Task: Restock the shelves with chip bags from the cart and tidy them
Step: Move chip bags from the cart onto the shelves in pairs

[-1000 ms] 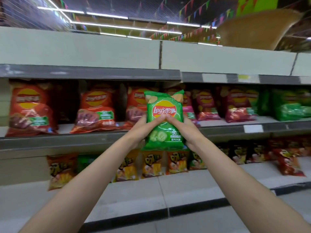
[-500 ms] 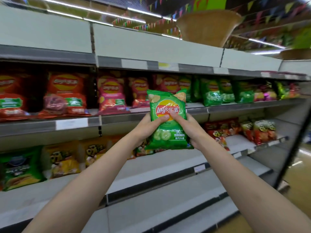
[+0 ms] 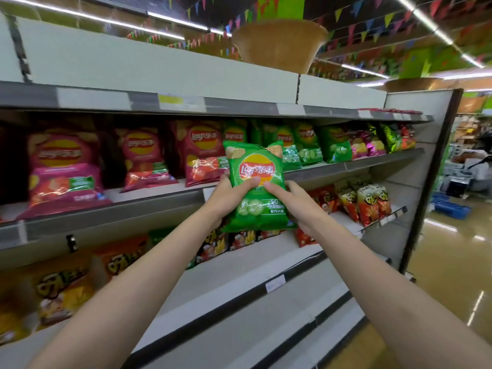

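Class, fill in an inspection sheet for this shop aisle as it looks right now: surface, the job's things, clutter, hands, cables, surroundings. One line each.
Surface: grey shelf at chest height, stocked with chip bags; the lower shelves are partly bare.
Job's things: green chip bag held upright in front of the shelf; matching green bags on the shelf stand just right of it, pink bags to the left.
Clutter: nothing seen.
Hands: left hand and right hand both grip the green chip bag, thumbs on its front.
Cables: nothing seen.
Surroundings: woven basket on top of the unit, bunting overhead, shiny floor at right. No cart in view.
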`<state>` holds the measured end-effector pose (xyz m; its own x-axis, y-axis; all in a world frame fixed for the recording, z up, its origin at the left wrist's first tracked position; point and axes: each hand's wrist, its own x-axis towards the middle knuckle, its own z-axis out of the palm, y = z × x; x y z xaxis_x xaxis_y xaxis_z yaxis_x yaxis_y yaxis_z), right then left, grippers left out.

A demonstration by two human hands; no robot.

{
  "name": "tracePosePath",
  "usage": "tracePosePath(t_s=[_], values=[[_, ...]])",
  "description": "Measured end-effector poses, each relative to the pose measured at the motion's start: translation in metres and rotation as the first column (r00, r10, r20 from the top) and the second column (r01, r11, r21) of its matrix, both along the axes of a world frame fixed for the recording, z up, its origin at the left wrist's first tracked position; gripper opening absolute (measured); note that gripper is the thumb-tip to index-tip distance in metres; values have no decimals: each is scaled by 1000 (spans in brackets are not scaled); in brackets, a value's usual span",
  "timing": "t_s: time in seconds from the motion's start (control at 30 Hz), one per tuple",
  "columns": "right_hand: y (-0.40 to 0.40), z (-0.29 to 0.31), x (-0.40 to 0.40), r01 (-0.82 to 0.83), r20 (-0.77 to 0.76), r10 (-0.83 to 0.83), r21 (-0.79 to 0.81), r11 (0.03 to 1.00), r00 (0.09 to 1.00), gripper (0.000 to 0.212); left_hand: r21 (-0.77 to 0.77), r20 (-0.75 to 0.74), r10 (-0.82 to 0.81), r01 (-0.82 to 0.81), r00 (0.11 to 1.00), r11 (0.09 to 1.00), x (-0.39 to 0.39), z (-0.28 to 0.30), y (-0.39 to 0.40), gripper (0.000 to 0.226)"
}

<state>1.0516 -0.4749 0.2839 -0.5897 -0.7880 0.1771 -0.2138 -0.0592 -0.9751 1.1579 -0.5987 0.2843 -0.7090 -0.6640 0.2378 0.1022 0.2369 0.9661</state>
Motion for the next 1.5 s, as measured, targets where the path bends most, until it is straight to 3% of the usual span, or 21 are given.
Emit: tracePosePath(t_s=[0.13, 0.37, 0.5, 0.6, 0.73, 0.83, 0.9, 0.97, 1.07, 1.17, 1.3, 1.5], values=[[-28, 15, -46, -26, -80, 29, 45, 999, 996, 51, 65, -20, 97, -95, 995, 993, -58, 9, -29, 108], [-89, 38, -124, 14, -273, 28, 148, 989, 962, 90, 3, 56, 205, -206, 977, 979, -129, 24, -79, 110], [-127, 43, -153, 30, -236, -4, 103, 994, 972, 73, 42, 36, 204, -205, 978, 978, -145, 30, -103, 132], [-152, 44, -161, 11, -209, 4, 67, 998, 978, 69, 45, 53, 250, -252, 967, 967, -151, 35, -122, 108], [-176, 36, -169, 9, -243, 14, 96, 995, 970, 75, 53, 113, 269, -276, 957, 960, -149, 40, -123, 116], [-181, 31, -173, 35, -322, 7, 125, 992, 947, 77, 37, 121, 322, -329, 939, 944, -151, 39, -115, 76], [-180, 34, -173, 77, -411, -23, 117, 990, 912, 74, 15, 110, 359, -363, 927, 932, -152, 39, -110, 63], [-175, 39, -171, 90, -474, -39, 85, 992, 880, 73, -15, 81, 401, -401, 913, 916, -151, 44, -100, 61], [-160, 42, -166, 55, -548, -30, 29, 998, 836, 70, -65, 24, 472, -469, 881, 881, -149, 48, -83, 76], [-142, 36, -157, -54, -594, 42, -3, 999, 803, 62, -110, -45, 556, -558, 830, 823, -143, 41, -58, 47], [-124, 23, -136, -230, -562, 204, 25, 973, 802, 58, -57, -115, 678, -686, 726, 725, -120, 18, -25, 12], [-99, 8, -75, -495, -468, 448, 26, 869, 762, 44, -3, -76, 824, -826, 562, 563, -54, 10, 20, 8]])
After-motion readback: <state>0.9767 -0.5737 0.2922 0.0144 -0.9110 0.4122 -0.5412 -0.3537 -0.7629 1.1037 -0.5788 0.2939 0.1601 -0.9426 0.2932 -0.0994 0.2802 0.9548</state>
